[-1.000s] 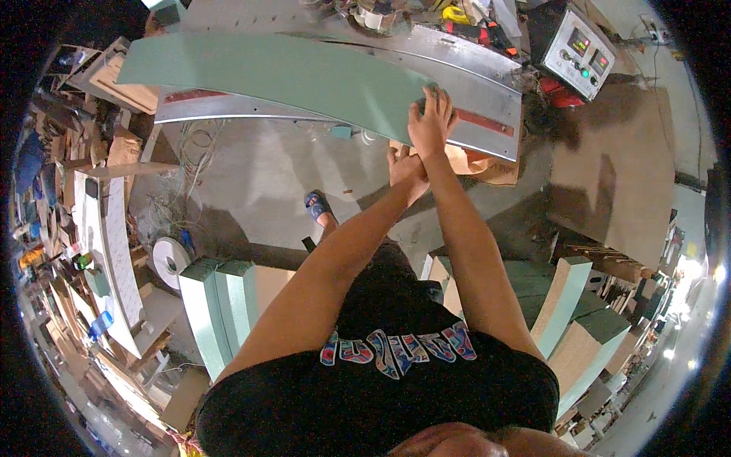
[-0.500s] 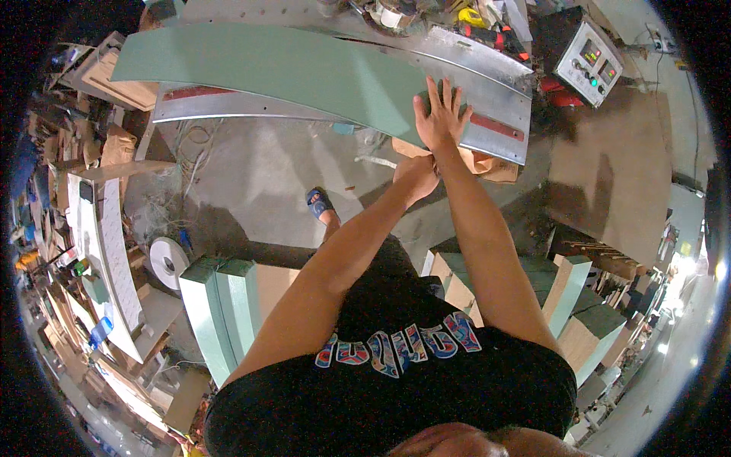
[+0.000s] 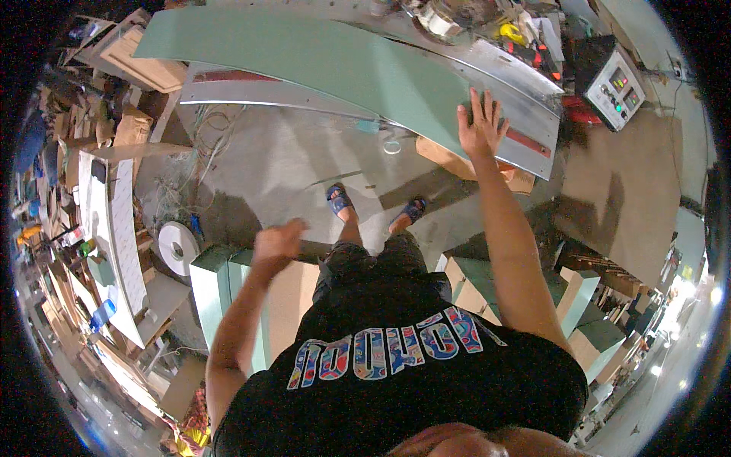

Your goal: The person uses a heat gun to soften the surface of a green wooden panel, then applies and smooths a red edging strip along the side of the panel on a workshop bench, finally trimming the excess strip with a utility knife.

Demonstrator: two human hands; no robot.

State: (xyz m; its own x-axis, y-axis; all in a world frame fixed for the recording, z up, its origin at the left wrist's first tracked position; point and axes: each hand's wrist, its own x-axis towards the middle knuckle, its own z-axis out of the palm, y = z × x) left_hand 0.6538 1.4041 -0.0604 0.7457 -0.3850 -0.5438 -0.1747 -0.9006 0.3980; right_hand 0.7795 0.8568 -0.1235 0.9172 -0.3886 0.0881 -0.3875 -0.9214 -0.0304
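A long green board (image 3: 327, 61) lies at a slant across the metal machine table (image 3: 525, 126). My right hand (image 3: 481, 133) rests flat on the board's right end and the metal beside it, fingers spread. Lower on the left, apart from the board, my left hand (image 3: 278, 245) is in the air. Motion smears its fingers, so I cannot make out whether they hold anything. A thin whitish loop (image 3: 391, 146) shows below the board's near edge.
A control box (image 3: 617, 87) with lit displays stands at the right. Tools and cans (image 3: 442, 19) crowd the table's back. Stacked green-faced panels (image 3: 213, 286) stand on both sides of me. A white roll (image 3: 177, 248) and tangled cords (image 3: 209, 129) are at the left.
My left hand has left the board's near edge beside my right hand and swung down to the left. My right hand remains on the board. The view has shifted slightly; both feet now show.
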